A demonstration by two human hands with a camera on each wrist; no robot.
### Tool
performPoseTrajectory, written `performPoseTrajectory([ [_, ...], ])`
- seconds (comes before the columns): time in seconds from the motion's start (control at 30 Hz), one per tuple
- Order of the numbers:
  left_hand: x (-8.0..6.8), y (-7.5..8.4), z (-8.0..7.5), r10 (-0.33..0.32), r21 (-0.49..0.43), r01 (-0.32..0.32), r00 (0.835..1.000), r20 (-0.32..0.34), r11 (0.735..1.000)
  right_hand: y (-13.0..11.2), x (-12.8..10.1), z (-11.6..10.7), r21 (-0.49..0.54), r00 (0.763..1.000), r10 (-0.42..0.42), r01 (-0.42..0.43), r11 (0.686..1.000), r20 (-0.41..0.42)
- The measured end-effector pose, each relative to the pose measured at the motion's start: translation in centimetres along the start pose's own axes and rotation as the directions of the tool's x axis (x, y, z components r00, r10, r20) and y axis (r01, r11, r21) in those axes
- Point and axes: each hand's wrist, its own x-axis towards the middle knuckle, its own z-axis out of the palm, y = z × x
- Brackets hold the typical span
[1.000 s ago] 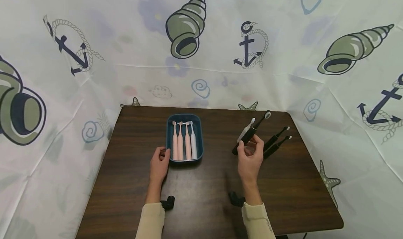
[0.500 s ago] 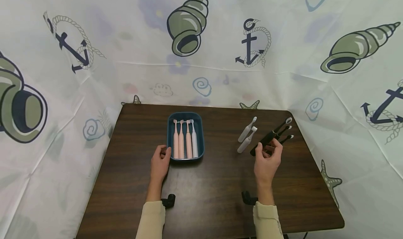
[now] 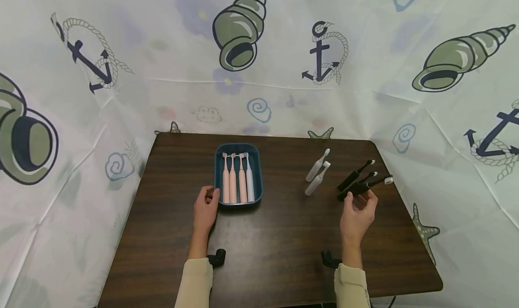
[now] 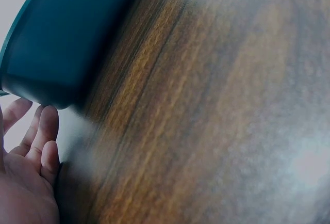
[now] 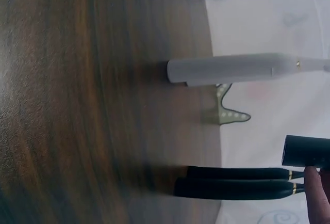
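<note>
My left hand (image 3: 205, 211) rests at the near left corner of a dark blue tray (image 3: 259, 195), its fingertips against the tray's side. In the left wrist view the fingers (image 4: 47, 123) are loosely bent right at the tray's wall. Inside the tray, three pink electric toothbrushes (image 3: 233, 182) and a pale blue one (image 3: 250, 182) lie side by side. My right hand (image 3: 357, 218) pinches a black electric toothbrush (image 3: 358, 189) by its handle, bristle head to the right. In the head view it overlaps one of two other black toothbrushes (image 3: 349, 180).
Two white electric toothbrushes (image 3: 316, 182) lie between the tray and the black ones. Everything is on a dark wooden table (image 3: 275, 245). A white cloth (image 3: 284, 110) printed with shells and anchors hangs behind the table and at its sides.
My right hand has carried the black toothbrush rightward, past the white toothbrushes to the black ones, turning it flatter with its head to the right. The left hand stays at the tray.
</note>
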Motion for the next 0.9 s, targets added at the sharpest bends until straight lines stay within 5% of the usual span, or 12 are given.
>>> performPoseTrajectory([
  [0.37,-0.1,0.0,0.0,-0.006,-0.009,0.006,1.000,0.009,1.000,5.1,1.2,-1.4,-0.075,1.000,0.019,-0.019,0.997,-0.003],
  [0.9,0.0,0.3,-0.1,-0.013,-0.021,0.013,1.000,0.028,1.000,8.7,2.4,-2.3,-0.202,0.995,0.101,-0.094,0.975,0.021],
])
